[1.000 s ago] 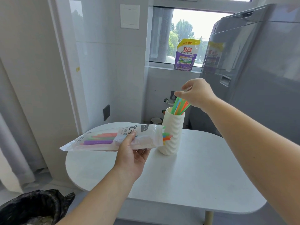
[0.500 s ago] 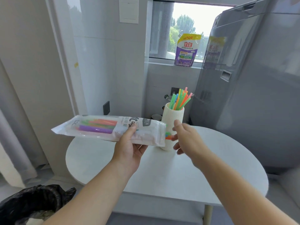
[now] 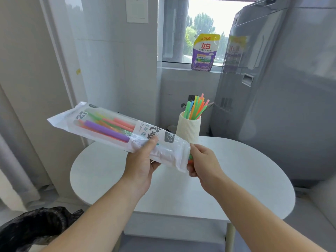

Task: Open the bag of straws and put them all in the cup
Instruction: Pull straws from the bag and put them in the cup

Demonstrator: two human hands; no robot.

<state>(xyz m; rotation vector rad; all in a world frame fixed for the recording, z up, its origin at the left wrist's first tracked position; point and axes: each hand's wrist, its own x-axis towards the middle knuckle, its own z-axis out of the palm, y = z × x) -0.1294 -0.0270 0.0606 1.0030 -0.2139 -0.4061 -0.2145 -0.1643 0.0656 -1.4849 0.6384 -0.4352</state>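
My left hand (image 3: 141,160) grips the clear plastic bag of straws (image 3: 116,130) near its open right end, holding it above the white table (image 3: 236,170) with the sealed end tilted up to the left. Purple, orange and green straws show through the bag. My right hand (image 3: 203,162) pinches the straw ends (image 3: 190,159) that poke out of the bag's mouth. Behind the hands a ribbed white cup (image 3: 189,127) stands on the table with several coloured straws (image 3: 196,106) upright in it.
A grey washing machine (image 3: 283,88) stands close on the right. A purple detergent pouch (image 3: 204,51) sits on the window sill. A black rubbish bag (image 3: 34,228) lies on the floor at the lower left. White tiled wall is behind the table.
My right hand left the straws in the cup, came down to the bag's mouth and now pinches the straw ends there. My left hand has tilted the bag's sealed end upward.
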